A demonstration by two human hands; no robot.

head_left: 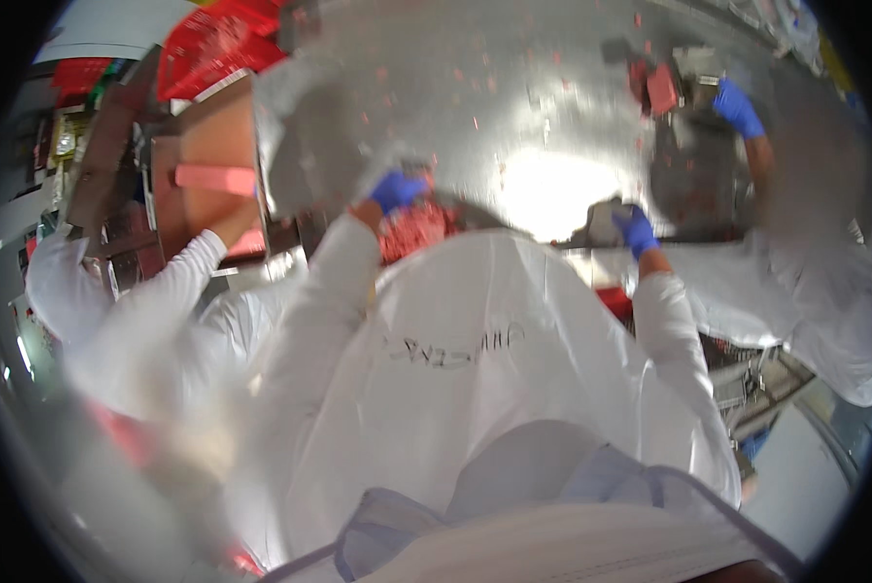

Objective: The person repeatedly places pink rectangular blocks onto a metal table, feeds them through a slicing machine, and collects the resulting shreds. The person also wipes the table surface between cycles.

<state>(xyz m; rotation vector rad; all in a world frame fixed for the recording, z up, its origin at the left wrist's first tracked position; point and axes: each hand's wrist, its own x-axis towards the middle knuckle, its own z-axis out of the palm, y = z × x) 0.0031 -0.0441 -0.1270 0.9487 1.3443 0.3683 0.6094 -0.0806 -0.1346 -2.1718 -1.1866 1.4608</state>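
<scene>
Head view — gloved hands [400,188] on meat [414,229], orientation unclear

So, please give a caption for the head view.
Blue-gloved left hand touches red minced meat; right hand rests at steel table.

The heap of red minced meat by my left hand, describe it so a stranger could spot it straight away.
Start at the big shiny metal table across the top of the picture. At its near edge, just above the white apron, the left hand in a blue glove sits over the heap of red minced meat. It is one dense red mound, unlike the small red scraps scattered across the table.
</scene>
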